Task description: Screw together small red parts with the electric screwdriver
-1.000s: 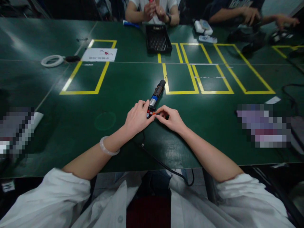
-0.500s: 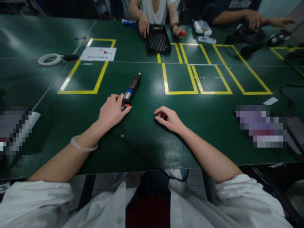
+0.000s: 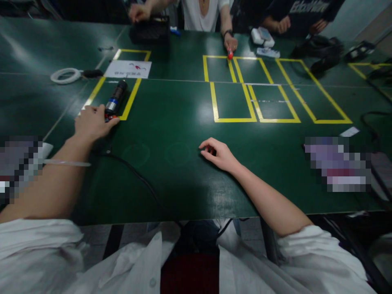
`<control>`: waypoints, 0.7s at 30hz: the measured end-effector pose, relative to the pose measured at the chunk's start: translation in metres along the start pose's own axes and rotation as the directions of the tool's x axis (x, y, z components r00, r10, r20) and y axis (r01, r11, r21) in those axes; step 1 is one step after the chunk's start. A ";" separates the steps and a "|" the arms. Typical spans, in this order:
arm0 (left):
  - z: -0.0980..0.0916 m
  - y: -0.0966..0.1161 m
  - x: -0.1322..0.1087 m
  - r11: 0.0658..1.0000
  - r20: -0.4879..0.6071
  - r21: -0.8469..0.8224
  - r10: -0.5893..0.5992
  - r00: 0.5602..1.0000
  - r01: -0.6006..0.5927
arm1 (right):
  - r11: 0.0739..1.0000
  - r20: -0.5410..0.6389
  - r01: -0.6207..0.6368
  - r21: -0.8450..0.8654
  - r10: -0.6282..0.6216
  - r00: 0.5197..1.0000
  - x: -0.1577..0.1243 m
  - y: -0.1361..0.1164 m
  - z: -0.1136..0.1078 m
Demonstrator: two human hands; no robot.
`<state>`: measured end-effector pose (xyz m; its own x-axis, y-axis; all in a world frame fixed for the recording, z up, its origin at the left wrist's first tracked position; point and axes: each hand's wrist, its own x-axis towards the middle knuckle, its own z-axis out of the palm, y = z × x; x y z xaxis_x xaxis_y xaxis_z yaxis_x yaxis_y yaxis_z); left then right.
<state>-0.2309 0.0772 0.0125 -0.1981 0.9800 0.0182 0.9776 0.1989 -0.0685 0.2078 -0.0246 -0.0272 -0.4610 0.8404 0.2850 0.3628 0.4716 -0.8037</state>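
My left hand (image 3: 94, 122) grips the rear end of a dark electric screwdriver (image 3: 115, 98) with a blue band and a silver ring. The screwdriver points away from me over the left yellow-taped rectangle (image 3: 131, 100), its tip near a white printed sheet (image 3: 127, 69). A black cable (image 3: 134, 173) runs from its rear across the green table (image 3: 183, 175) and over the front edge. My right hand (image 3: 219, 154) rests on the table at the middle, fingers loosely bent, thumb and forefinger apart, with nothing between them.
A white coil (image 3: 65, 76) lies left of the sheet. Taped rectangles (image 3: 234, 120) mark the right side. Opposite, a person's hand (image 3: 230, 42) holds a red-tipped object (image 3: 230, 54); their other hand is at a black tray (image 3: 150, 32). Blurred items (image 3: 338, 163) lie at the right.
My left hand has carried the screwdriver leftward into the left taped rectangle, its cable trailing. My right hand has stayed put. Across the table, the black tray has moved left and the red-tipped object lower.
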 end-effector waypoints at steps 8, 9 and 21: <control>0.001 0.001 -0.013 0.992 -0.149 -0.116 -0.058 0.987 0.041 | 1.000 0.009 -0.004 -0.007 0.004 1.000 -0.001 0.000 0.001; 0.000 0.004 -0.016 0.992 -0.159 -0.116 -0.065 0.985 0.047 | 1.000 0.010 -0.001 -0.006 0.001 1.000 -0.001 0.000 0.001; -0.021 0.075 -0.033 0.806 -0.181 -0.560 0.106 0.978 -0.191 | 1.000 0.013 -0.008 -0.011 0.008 1.000 0.001 0.000 0.001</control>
<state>-0.1493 0.0594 0.0278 -0.0771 0.9786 0.1907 0.8654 -0.0293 0.5002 0.2063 -0.0245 -0.0273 -0.4689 0.8404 0.2718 0.3749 0.4680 -0.8003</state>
